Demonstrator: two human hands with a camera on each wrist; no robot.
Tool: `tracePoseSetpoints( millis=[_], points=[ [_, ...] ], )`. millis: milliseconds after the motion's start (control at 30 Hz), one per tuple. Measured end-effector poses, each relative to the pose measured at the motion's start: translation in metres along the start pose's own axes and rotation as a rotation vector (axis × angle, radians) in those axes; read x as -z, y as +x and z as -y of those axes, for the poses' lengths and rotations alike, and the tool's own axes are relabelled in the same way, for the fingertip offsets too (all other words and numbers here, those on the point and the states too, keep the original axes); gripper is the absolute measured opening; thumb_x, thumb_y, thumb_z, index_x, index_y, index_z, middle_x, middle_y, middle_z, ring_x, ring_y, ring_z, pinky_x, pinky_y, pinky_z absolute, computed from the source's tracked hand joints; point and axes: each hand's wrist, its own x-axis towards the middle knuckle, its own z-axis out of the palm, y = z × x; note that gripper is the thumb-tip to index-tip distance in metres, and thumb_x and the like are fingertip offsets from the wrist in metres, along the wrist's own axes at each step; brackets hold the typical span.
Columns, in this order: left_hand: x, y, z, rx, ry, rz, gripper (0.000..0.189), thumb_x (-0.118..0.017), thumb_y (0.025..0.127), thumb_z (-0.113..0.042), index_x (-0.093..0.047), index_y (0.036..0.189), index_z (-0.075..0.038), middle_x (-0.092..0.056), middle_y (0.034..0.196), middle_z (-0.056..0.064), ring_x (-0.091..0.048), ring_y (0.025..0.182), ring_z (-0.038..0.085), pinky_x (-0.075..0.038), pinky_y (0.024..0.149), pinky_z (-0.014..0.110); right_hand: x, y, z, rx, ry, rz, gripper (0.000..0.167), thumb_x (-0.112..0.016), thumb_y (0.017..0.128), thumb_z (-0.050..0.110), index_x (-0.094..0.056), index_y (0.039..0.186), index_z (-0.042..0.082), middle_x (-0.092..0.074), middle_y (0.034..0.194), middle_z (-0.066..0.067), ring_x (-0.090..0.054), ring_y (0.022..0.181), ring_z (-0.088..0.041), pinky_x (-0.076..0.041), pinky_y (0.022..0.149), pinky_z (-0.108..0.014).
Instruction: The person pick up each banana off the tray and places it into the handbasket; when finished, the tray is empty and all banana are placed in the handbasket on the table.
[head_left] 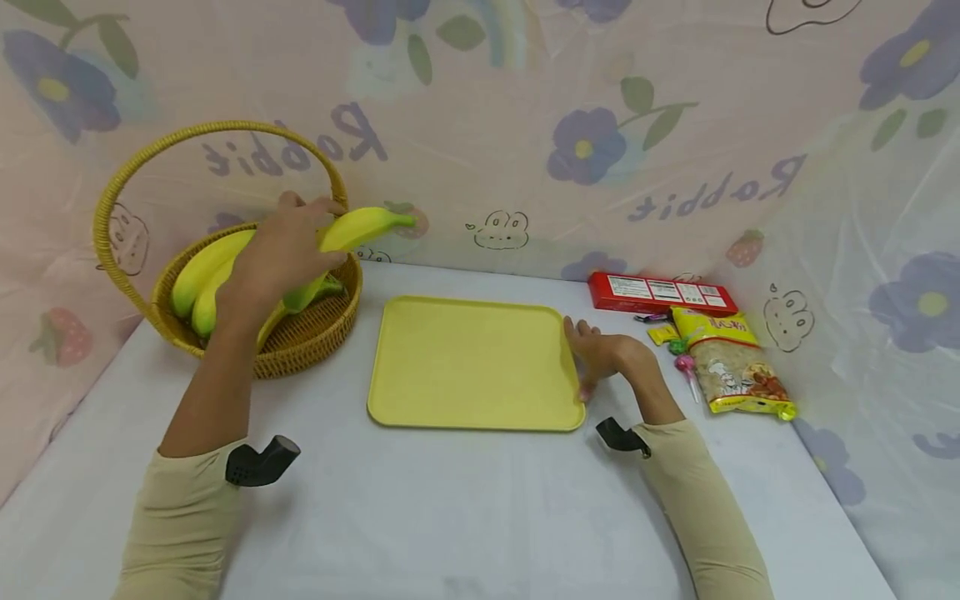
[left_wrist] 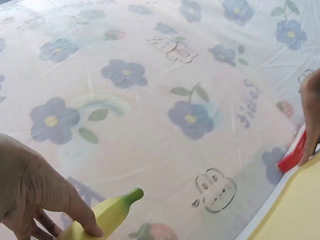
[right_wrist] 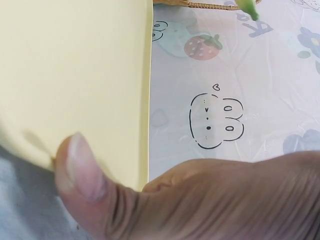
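My left hand (head_left: 281, 250) grips a yellow banana (head_left: 360, 227) above the wicker basket (head_left: 300, 360), its green stem pointing right. In the left wrist view the thumb lies along the side of the banana (left_wrist: 107, 216). Several more bananas (head_left: 206, 279) lie in the basket, partly hidden behind the left forearm. A pale yellow rectangular tray (head_left: 480, 367) lies flat on the white table. My right hand (head_left: 600, 354) rests at the tray's right edge, fingers spread along it. The right wrist view shows the thumb (right_wrist: 85, 170) over the tray's rim.
The basket's tall handle (head_left: 217, 127) arches over its opening. Right of the tray lie a red box (head_left: 660, 293), a yellow food packet (head_left: 738, 367), a pink lollipop (head_left: 686, 365) and small wrapped candies (head_left: 663, 334). A patterned curtain (head_left: 465, 125) stands behind the table.
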Motion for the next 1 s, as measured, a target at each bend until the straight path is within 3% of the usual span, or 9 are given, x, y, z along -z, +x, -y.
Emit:
tracePoseSetpoints(
  millis=[167, 333, 433, 500, 667, 867, 1000],
  points=[
    [0.009, -0.005, 0.028, 0.072, 0.019, -0.029, 0.062, -0.063, 0.102, -0.019, -0.041, 0.157, -0.004, -0.036, 0.142, 0.036, -0.048, 0.105, 0.045, -0.049, 0.079, 0.057, 0.001, -0.001, -0.001, 0.025, -0.033, -0.013, 0.14, -0.091, 0.074, 0.038, 0.008, 0.165, -0.002, -0.001, 0.173, -0.031, -0.01, 0.16, -0.051, -0.018, 0.127, -0.067],
    [0.008, -0.008, 0.054, 0.091, 0.09, -0.034, 0.062, -0.067, 0.099, -0.013, -0.043, 0.152, 0.005, -0.042, 0.139, 0.04, -0.042, 0.119, 0.054, -0.045, 0.093, 0.068, 0.003, -0.002, -0.002, 0.025, -0.023, -0.015, 0.139, -0.091, 0.075, 0.037, 0.007, 0.165, -0.002, -0.001, 0.173, -0.031, -0.009, 0.16, -0.051, -0.018, 0.127, -0.067],
    [0.003, -0.009, 0.068, 0.119, 0.122, 0.001, 0.061, -0.068, 0.097, -0.012, -0.043, 0.148, 0.01, -0.039, 0.144, 0.043, -0.039, 0.129, 0.061, -0.041, 0.102, 0.073, 0.002, -0.002, -0.001, 0.026, -0.019, -0.01, 0.139, -0.092, 0.075, 0.037, 0.006, 0.166, -0.002, -0.001, 0.173, -0.031, -0.01, 0.16, -0.051, -0.018, 0.127, -0.067],
    [-0.001, -0.009, 0.076, 0.147, 0.127, 0.033, 0.06, -0.067, 0.097, -0.012, -0.041, 0.146, 0.012, -0.037, 0.146, 0.044, -0.037, 0.13, 0.066, -0.042, 0.1, 0.075, 0.002, -0.003, -0.001, 0.022, -0.016, -0.009, 0.14, -0.092, 0.074, 0.037, 0.006, 0.166, -0.002, -0.001, 0.173, -0.031, -0.009, 0.16, -0.052, -0.019, 0.127, -0.067],
    [-0.01, -0.007, 0.086, 0.2, 0.136, 0.088, 0.056, -0.062, 0.098, -0.013, -0.04, 0.144, 0.01, -0.033, 0.144, 0.044, -0.039, 0.123, 0.068, -0.045, 0.091, 0.076, 0.001, -0.005, -0.002, 0.009, -0.017, -0.01, 0.141, -0.092, 0.073, 0.037, 0.007, 0.166, -0.001, -0.001, 0.173, -0.031, -0.009, 0.16, -0.052, -0.018, 0.126, -0.067],
    [-0.009, -0.011, 0.09, 0.202, 0.187, 0.076, 0.068, -0.067, 0.095, -0.013, -0.033, 0.143, 0.02, -0.02, 0.146, 0.059, -0.025, 0.129, 0.08, -0.035, 0.1, 0.082, 0.003, -0.005, 0.001, 0.017, 0.009, -0.009, 0.14, -0.092, 0.074, 0.035, 0.008, 0.166, 0.0, 0.001, 0.173, -0.031, -0.007, 0.161, -0.051, -0.016, 0.127, -0.067],
    [-0.007, -0.014, 0.093, 0.236, 0.178, 0.1, 0.077, -0.07, 0.094, -0.018, -0.028, 0.146, 0.021, -0.02, 0.144, 0.06, -0.025, 0.129, 0.079, -0.034, 0.102, 0.082, 0.002, -0.002, 0.003, 0.015, 0.013, -0.004, 0.139, -0.092, 0.075, 0.034, 0.008, 0.166, 0.001, 0.001, 0.173, -0.029, -0.006, 0.161, -0.05, -0.016, 0.128, -0.066]
  ],
)
